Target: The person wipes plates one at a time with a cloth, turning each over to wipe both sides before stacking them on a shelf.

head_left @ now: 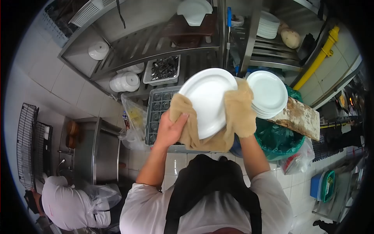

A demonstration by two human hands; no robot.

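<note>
A white oval plate is held up in front of me, tilted, with a tan cloth running below it and over both its sides. My left hand grips the plate's left edge through the cloth, thumb on top. On the right side the cloth covers my right hand, whose fingers are hidden against the plate's right edge. Just right of the cloth stands a stack of white round plates. Under the held plate lies a grey rack with glasses in its compartments.
Metal shelves hold bowls, plates and a cutlery basket. A worn board lies over a green-lined bin. Another person is at the lower left near a sink. A yellow pipe runs along the right wall.
</note>
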